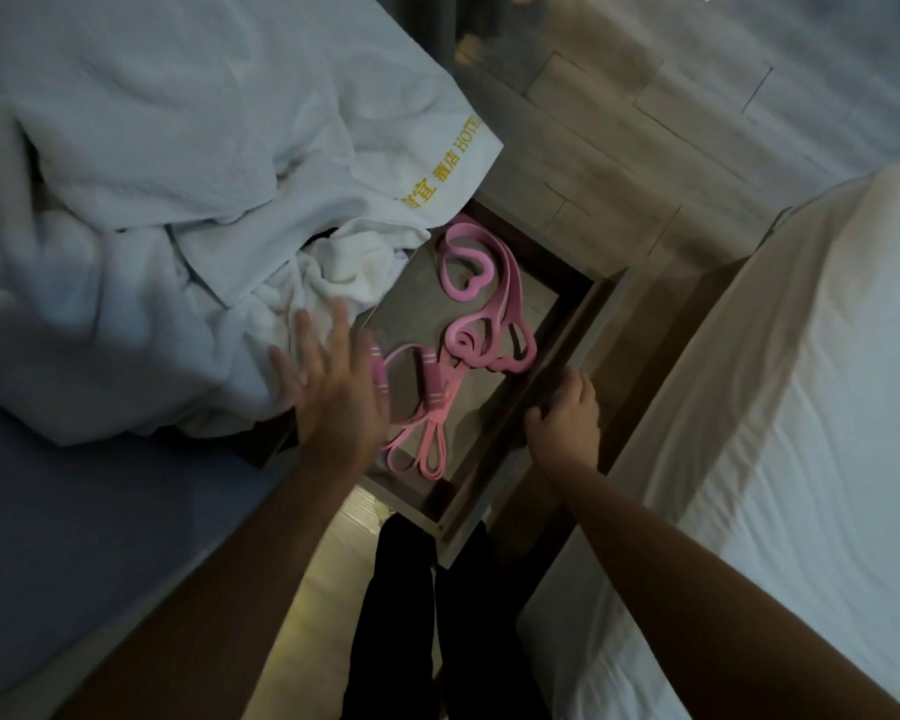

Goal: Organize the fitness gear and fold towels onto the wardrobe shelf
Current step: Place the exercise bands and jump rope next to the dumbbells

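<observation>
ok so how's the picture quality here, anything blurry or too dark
Head view: dim overall with a bluish cast; the left hand is smeared by motion blur; the right hand, gripping the wooden rim, is sharper; the pink bands read clearly; straight edges bow from the wide lens; the bottom centre sinks into shadow.

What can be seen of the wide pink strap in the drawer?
The strap is a wide, flat, matte pink band, fabric-like, lying slack in several loops, one heart-shaped, in the far right part of the drawer. Its near loops overlap a thin band with darker grips. The left hand, open, and the right hand, gripping the drawer rim, do not touch it.
</observation>
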Demonstrator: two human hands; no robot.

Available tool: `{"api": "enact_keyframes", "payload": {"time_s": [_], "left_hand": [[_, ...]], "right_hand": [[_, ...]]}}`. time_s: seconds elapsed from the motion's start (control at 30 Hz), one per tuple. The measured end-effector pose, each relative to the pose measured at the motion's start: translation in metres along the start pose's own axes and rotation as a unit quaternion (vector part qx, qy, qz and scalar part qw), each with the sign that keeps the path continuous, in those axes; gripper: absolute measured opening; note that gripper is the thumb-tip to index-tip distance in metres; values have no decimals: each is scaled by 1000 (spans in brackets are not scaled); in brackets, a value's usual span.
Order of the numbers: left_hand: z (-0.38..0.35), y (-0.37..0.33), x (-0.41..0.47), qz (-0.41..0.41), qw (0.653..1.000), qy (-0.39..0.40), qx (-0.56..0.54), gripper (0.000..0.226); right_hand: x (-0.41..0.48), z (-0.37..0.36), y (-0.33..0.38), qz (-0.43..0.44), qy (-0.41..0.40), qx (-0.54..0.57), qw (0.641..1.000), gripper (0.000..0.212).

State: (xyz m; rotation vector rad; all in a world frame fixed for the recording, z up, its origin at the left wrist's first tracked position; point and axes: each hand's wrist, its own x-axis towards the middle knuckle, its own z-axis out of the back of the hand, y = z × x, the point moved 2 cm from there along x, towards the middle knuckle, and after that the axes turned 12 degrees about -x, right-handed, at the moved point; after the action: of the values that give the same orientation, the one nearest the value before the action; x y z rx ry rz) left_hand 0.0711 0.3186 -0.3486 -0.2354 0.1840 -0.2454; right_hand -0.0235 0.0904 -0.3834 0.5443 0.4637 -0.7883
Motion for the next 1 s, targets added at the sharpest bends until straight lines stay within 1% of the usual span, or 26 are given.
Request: {"api": "enact_keyframes", "payload": {"time_s": [0.03, 0.07, 0.1, 0.17, 0.27, 0.33, 0.4, 0.5, 0.57, 0.63, 0.67, 0.77, 0.9, 0.93, 1.0], "left_hand": [[0, -15, -2, -19, 1000, -11, -18, 55], [-3, -29, -3, -40, 998, -13, -37, 50], [-6, -40, -2, -53, 997, -9, -63, 42], [-23, -58, 9, -48, 991, 20, -121, 28], [-54, -71, 32, -13, 980, 109, -169, 28], [-77, -75, 54, 32, 962, 138, -234, 29], [-99, -76, 75, 75, 946, 152, -277, 28], [-127, -77, 103, 78, 950, 150, -263, 27], [-142, -83, 121, 61, 954, 140, -256, 29], [-155, -92, 136, 43, 961, 141, -234, 29], [-162, -96, 140, 35, 965, 145, -216, 29], [-180, -103, 149, 31, 971, 138, -192, 34], [-187, -104, 155, 59, 968, 109, -220, 28], [-186, -102, 156, 71, 965, 111, -228, 25], [-181, -97, 155, 88, 951, 139, -261, 21]], "right_hand": [[5, 6, 3, 50, -33, -58, 997, 72], [11, 11, 8, 90, -52, -82, 991, 69], [17, 17, 15, 116, -53, -82, 988, 65], [37, 21, 27, 126, -27, -57, 990, 60], [75, 22, 43, 67, 34, -5, 997, 62], [103, 20, 48, 31, 49, 32, 998, 57], [127, 19, 52, 10, 61, 34, 998, 53], [158, 11, 54, -27, 80, 37, 996, 46], [174, 0, 56, -39, 98, 38, 994, 33], [187, -13, 57, -63, 120, 62, 989, 16], [192, -19, 56, -72, 129, 68, 987, 12], [205, -34, 52, -71, 134, 66, 986, 14], [211, -41, 48, -69, 126, 73, 987, 15], [210, -40, 49, -67, 130, 68, 987, 14], [205, -35, 51, -64, 136, 70, 986, 14]]}}
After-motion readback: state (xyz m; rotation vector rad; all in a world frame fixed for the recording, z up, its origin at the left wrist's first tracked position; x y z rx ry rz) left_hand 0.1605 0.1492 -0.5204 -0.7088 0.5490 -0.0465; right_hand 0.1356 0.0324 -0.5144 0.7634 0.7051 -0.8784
